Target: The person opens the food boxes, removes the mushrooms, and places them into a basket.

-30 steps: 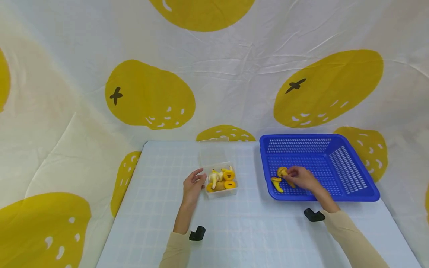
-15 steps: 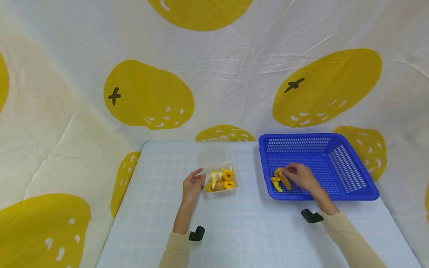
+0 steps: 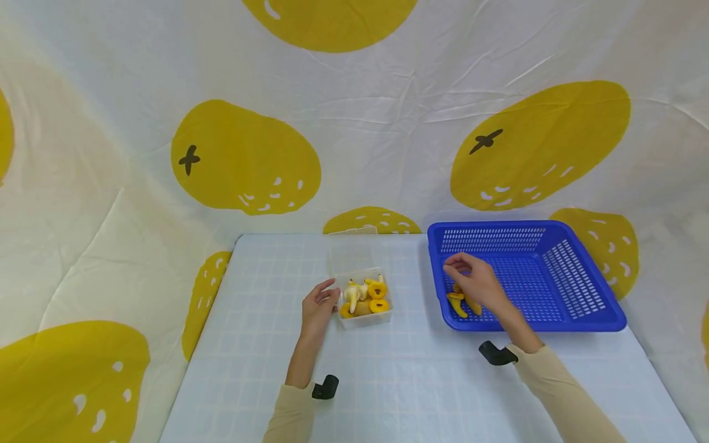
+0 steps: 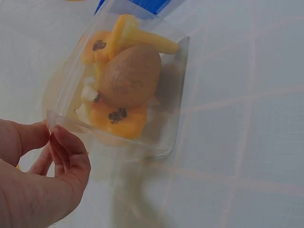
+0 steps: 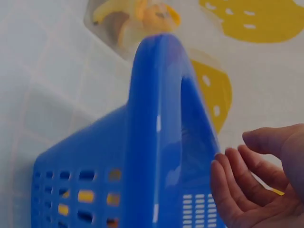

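Note:
My left hand (image 3: 318,307) pinches the near left rim of a clear plastic box (image 3: 368,319) between thumb and fingers; the left wrist view shows this grip closely. Inside the box lie several yellow toy mushrooms (image 4: 124,122) and a brown oval piece (image 4: 130,76). The right hand (image 3: 477,282) hovers over the left part of a blue basket (image 3: 576,325). In the right wrist view its thumb stands apart from loosely bent fingers, and nothing is held. Below it are yellow mushrooms (image 3: 456,305), partly hidden by the hand.
The box's clear lid (image 3: 354,253) stands folded back behind it. Pale checked cloth (image 3: 410,381) covers the table. A white curtain with yellow fruit prints (image 3: 249,157) hangs close behind the table. Perforated walls with a thick rim surround the basket.
My right hand has let go of a mushroom, which stays in the basket, then lifted and moved left towards the basket's left wall. The left hand has kept its place on the box.

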The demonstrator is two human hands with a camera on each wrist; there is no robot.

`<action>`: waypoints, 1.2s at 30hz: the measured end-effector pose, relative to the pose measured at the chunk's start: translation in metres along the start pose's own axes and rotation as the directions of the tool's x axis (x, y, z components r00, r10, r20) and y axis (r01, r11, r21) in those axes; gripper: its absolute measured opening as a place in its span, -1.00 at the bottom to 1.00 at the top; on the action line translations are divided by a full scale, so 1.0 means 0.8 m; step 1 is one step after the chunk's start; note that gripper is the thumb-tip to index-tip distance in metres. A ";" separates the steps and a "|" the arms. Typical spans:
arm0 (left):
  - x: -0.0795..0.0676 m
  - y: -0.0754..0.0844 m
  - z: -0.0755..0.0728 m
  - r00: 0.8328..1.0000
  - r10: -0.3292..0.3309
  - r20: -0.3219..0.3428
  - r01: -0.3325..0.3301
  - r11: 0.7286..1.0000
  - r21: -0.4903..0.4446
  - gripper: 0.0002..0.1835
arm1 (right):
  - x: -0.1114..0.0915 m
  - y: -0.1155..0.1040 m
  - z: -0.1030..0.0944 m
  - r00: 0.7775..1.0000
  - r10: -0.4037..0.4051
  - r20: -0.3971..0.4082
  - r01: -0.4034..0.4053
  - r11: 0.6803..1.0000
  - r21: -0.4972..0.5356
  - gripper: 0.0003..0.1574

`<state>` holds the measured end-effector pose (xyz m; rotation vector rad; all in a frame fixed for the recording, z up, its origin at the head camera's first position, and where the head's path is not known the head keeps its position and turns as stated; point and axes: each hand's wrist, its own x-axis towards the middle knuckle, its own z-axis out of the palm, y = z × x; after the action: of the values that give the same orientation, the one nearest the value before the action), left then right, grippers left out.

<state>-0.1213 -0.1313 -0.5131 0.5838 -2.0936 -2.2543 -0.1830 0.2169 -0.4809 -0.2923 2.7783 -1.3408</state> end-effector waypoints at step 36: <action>0.021 -0.038 0.001 0.999 0.027 -0.038 -0.028 1.000 -0.015 -0.56 | 0.032 -0.065 0.152 0.895 -0.378 0.236 0.389 0.921 0.002 -0.77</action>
<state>-0.1301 -0.1319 -0.5469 0.5883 -2.0525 -2.2250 -0.1855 0.0870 -0.5153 -0.9797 2.6413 -1.2078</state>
